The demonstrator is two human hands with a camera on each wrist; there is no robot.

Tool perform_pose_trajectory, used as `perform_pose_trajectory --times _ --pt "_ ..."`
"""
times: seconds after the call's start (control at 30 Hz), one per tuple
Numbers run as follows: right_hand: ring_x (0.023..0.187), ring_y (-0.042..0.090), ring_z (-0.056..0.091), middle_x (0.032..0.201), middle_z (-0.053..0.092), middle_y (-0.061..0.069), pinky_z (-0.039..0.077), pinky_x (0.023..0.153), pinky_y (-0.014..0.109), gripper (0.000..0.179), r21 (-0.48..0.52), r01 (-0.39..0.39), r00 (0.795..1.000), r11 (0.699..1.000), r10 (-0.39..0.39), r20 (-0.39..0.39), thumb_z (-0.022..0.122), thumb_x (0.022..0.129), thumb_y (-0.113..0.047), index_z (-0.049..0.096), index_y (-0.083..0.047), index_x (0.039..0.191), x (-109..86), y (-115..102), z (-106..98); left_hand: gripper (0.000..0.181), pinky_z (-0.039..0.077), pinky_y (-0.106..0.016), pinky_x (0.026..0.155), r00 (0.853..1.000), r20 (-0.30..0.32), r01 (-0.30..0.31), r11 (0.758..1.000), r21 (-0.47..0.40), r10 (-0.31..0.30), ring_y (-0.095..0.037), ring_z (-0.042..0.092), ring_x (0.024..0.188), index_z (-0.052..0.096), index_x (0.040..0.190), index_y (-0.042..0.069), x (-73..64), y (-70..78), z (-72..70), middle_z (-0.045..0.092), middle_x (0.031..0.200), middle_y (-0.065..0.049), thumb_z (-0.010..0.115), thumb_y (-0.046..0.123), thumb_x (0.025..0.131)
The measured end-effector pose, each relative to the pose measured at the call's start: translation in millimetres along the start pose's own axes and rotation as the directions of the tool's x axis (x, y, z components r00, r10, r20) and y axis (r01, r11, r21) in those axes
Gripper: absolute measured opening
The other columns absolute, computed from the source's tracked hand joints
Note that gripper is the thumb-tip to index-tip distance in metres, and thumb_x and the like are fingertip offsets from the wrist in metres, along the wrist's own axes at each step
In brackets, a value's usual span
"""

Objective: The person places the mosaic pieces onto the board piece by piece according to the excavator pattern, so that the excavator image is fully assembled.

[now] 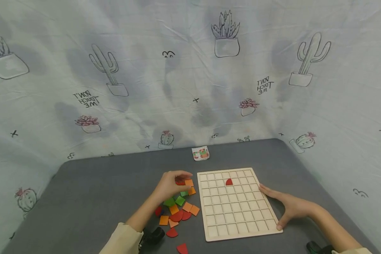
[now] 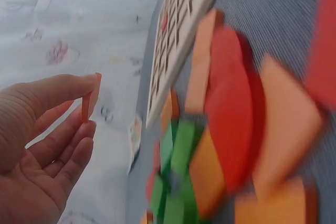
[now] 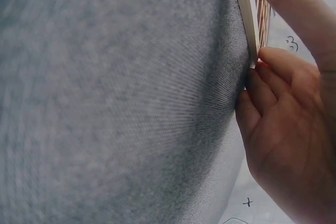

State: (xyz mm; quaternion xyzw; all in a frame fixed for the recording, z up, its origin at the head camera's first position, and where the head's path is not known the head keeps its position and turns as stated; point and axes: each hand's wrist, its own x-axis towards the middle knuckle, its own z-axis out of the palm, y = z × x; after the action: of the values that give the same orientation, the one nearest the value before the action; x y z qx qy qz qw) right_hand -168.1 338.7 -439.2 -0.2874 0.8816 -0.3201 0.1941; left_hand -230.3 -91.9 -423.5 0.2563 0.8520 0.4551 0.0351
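Note:
My left hand (image 1: 171, 183) pinches a thin orange square tile (image 2: 92, 98) between thumb and fingertips, above the table by the board's left edge. Beneath and around that hand lies a loose heap of tiles: green tiles (image 1: 180, 201), orange squares (image 1: 194, 210) and red quarter-round pieces (image 1: 176, 216). Beside the heap lies a pale wooden grid board (image 1: 227, 209), with one red quarter-round tile (image 1: 229, 182) in a cell near its far side. My right hand (image 1: 289, 204) rests with spread fingers along the board's right edge, thumb at the near right corner.
A small card with a coloured picture (image 1: 200, 153) lies at the table's far edge. Two red pieces (image 1: 182, 248) sit apart from the heap, nearer me. A cloth printed with cacti (image 1: 190, 70) hangs behind and beside the dark grey table (image 1: 108, 197).

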Motion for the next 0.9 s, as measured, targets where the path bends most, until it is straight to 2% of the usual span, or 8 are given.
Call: perform_pose_trajectory --times 0.13,0.37,0.67,0.8,0.9 --pt "0.125 -0.011 0.008 0.15 0.011 0.025 0.031 0.097 0.02 0.117 0.005 -0.001 1.0 1.0 0.001 0.0 0.08 0.059 -0.044 0.014 -0.008 0.148 0.0 -1 0 0.037 0.051 -0.025 0.074 0.999 0.036 -0.027 0.999 -0.032 0.028 -0.019 0.063 0.09 0.066 0.112 0.007 11.2 10.1 14.0 0.068 0.102 -0.005 0.074 0.018 0.078" --pt "0.127 -0.007 0.009 0.149 0.013 0.026 0.031 0.097 0.02 0.118 -0.013 -0.015 1.0 1.0 0.015 -0.005 0.08 0.058 -0.045 0.015 -0.006 0.148 0.9 -3 0 0.037 0.051 -0.027 0.075 0.995 0.07 -0.065 0.997 -0.042 0.067 -0.019 0.063 0.089 0.066 0.112 0.007 32.1 23.8 37.3 0.068 0.101 -0.004 0.074 0.017 0.078" --pt "0.127 -0.007 0.009 0.149 0.014 0.025 0.032 0.098 0.023 0.118 -0.031 -0.007 1.0 0.999 0.006 -0.018 0.079 0.058 -0.047 0.015 -0.006 0.148 -1.1 -2 -2 0.035 0.049 -0.022 0.074 0.994 0.1 -0.033 0.996 -0.08 0.041 -0.018 0.062 0.087 0.067 0.108 0.006 60.7 42.1 72.1 0.068 0.1 -0.004 0.076 0.014 0.075" --pt "0.128 -0.004 0.01 0.149 0.014 0.025 0.03 0.099 0.02 0.118 -0.039 0.001 1.0 0.999 -0.001 -0.016 0.079 0.058 -0.047 0.016 -0.006 0.148 -1.9 0 -1 0.034 0.048 -0.021 0.073 0.992 0.129 -0.004 0.997 -0.075 0.014 -0.016 0.061 0.085 0.068 0.107 0.007 69.1 44.4 86.8 0.068 0.097 -0.003 0.077 0.013 0.075" --pt "0.131 0.001 0.01 0.15 0.012 0.024 0.029 0.1 0.021 0.117 -0.022 -0.008 1.0 1.0 0.008 -0.011 0.079 0.058 -0.046 0.015 -0.007 0.148 -1.2 0 -1 0.032 0.048 -0.02 0.07 0.991 0.133 -0.006 0.998 -0.061 0.014 -0.013 0.061 0.081 0.068 0.106 0.007 76.0 43.7 95.5 0.068 0.094 -0.003 0.076 0.011 0.075"
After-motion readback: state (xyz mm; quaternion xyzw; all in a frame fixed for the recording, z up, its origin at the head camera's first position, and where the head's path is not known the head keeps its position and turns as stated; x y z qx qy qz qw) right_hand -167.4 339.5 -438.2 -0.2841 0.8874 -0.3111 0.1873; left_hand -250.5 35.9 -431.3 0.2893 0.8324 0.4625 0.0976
